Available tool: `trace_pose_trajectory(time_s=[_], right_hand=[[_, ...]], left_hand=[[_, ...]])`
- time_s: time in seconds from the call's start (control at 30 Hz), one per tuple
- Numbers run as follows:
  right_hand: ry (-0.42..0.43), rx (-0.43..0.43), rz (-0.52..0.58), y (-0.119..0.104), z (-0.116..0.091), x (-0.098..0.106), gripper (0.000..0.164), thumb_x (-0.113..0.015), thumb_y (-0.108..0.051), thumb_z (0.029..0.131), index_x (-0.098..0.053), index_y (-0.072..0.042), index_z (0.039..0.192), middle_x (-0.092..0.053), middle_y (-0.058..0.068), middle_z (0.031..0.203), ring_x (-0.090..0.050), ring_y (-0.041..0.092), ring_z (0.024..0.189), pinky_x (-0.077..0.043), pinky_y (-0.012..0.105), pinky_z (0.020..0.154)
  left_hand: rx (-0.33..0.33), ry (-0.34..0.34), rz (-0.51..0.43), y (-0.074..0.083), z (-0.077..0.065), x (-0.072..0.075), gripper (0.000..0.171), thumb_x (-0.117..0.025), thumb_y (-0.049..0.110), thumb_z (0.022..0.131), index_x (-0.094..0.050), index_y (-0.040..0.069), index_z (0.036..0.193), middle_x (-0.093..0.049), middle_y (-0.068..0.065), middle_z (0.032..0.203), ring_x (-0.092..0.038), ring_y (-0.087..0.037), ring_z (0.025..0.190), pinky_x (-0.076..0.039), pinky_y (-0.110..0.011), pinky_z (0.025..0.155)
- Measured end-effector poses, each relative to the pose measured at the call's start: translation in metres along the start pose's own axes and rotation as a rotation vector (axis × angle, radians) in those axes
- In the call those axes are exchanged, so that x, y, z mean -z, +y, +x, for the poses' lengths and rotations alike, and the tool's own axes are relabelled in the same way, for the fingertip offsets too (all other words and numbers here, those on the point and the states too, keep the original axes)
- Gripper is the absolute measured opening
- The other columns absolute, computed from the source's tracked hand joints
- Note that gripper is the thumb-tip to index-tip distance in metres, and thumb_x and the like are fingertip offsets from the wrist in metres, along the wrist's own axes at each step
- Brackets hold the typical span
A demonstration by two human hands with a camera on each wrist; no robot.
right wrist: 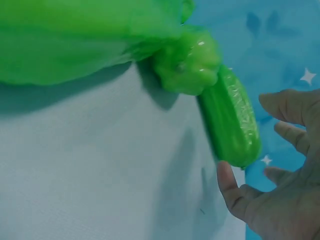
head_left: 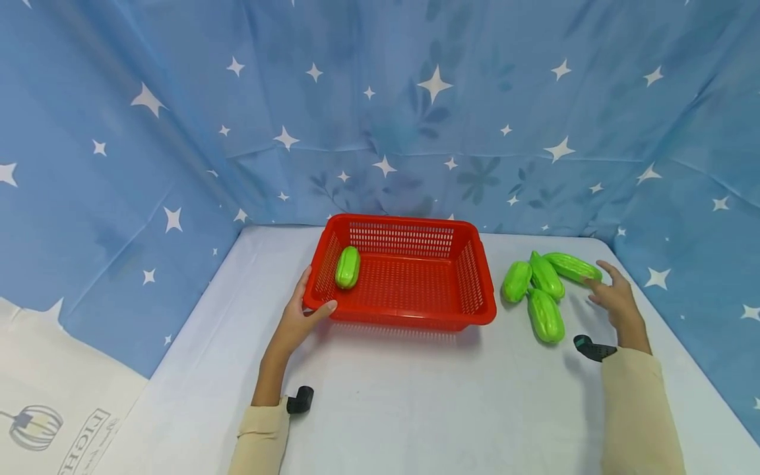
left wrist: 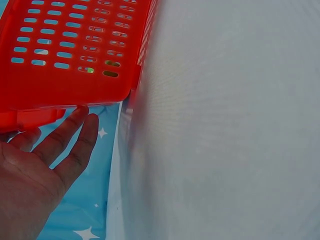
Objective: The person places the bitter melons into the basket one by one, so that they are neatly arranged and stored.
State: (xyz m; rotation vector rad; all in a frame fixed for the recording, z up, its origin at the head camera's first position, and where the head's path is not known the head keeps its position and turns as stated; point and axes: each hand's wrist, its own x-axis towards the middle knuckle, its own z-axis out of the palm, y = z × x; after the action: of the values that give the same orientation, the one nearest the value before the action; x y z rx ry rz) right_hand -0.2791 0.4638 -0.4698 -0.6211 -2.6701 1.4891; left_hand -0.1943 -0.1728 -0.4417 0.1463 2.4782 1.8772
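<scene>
A red plastic basket (head_left: pixel 410 315) with slotted walls stands on the table, holding one shiny, ridged green gourd-like vegetable (head_left: pixel 348 267) at its left end. My left hand (head_left: pixel 299 320) spans the basket's front left corner, thumb at the front rim and fingers along the left side. In the left wrist view its fairly straight fingers (left wrist: pixel 75 155) reach the rim. To the right lie several similar vegetables: one at left (head_left: pixel 517 282), one in the middle (head_left: pixel 546 276), one in front (head_left: pixel 545 316). My right hand (head_left: pixel 617 300) spreads its fingers beside the rightmost, longer vegetable (head_left: pixel 571 266).
A white cloth covers the table (head_left: pixel 415 402). Blue star-patterned curtains (head_left: pixel 380 119) hang behind it and at both sides. Each wrist carries a small dark camera, such as the right wrist camera (head_left: pixel 594 348). Printed pale fabric (head_left: pixel 53 389) shows at lower left.
</scene>
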Motion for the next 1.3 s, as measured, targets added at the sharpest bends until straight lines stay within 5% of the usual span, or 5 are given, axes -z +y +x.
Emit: trace_pose_trajectory(time_s=[0.13, 0.53, 0.7, 0.97, 1.3], right_hand=[[-0.093, 0.065, -0.068, -0.022, -0.021, -0.005, 0.085, -0.049, -0.038, 0.098, 0.004, -0.004, 0.155, 0.012, 0.031, 0.158, -0.027, 0.056, 0.137, -0.056, 0.031, 0.079], [-0.197, 0.103, -0.112, -0.016, -0.013, 0.000, 0.100, -0.055, -0.048, 0.095, 0.014, -0.004, 0.154, 0.026, 0.031, 0.154, 0.001, 0.057, 0.142, -0.043, 0.058, 0.104], [-0.174, 0.116, -0.107, -0.019, -0.016, -0.001, 0.092, -0.053, -0.041, 0.098, 0.007, 0.000, 0.154, 0.009, 0.036, 0.156, -0.018, 0.056, 0.140, -0.047, 0.052, 0.102], [-0.106, 0.108, -0.057, -0.018, -0.022, -0.004, 0.077, -0.050, -0.027, 0.100, -0.004, 0.003, 0.154, 0.003, 0.037, 0.156, -0.026, 0.055, 0.137, -0.047, 0.007, 0.063], [0.006, 0.054, -0.011, -0.015, -0.021, -0.009, 0.065, -0.050, -0.021, 0.099, -0.020, 0.002, 0.151, 0.001, 0.031, 0.159, -0.030, 0.053, 0.137, -0.052, 0.010, 0.061]], left_hand=[[-0.022, 0.017, 0.001, -0.016, 0.006, -0.001, 0.093, -0.072, 0.043, 0.086, -0.010, 0.041, 0.155, -0.026, -0.004, 0.161, -0.041, -0.032, 0.138, -0.048, -0.051, 0.102], [-0.015, 0.018, 0.011, -0.014, 0.005, -0.002, 0.095, -0.072, 0.044, 0.085, -0.010, 0.041, 0.156, -0.026, -0.003, 0.161, -0.042, -0.031, 0.138, -0.049, -0.051, 0.101], [-0.017, 0.014, 0.011, -0.013, 0.006, -0.002, 0.093, -0.072, 0.043, 0.086, -0.010, 0.040, 0.156, -0.028, -0.005, 0.160, -0.042, -0.032, 0.138, -0.049, -0.051, 0.101], [-0.012, 0.023, 0.017, -0.015, 0.005, -0.002, 0.093, -0.071, 0.041, 0.086, -0.011, 0.038, 0.156, -0.028, -0.009, 0.159, -0.042, -0.032, 0.137, -0.049, -0.051, 0.101], [-0.027, 0.023, 0.021, -0.017, 0.005, -0.002, 0.093, -0.072, 0.041, 0.086, -0.011, 0.038, 0.156, -0.029, -0.007, 0.159, -0.043, -0.031, 0.137, -0.050, -0.050, 0.100]])
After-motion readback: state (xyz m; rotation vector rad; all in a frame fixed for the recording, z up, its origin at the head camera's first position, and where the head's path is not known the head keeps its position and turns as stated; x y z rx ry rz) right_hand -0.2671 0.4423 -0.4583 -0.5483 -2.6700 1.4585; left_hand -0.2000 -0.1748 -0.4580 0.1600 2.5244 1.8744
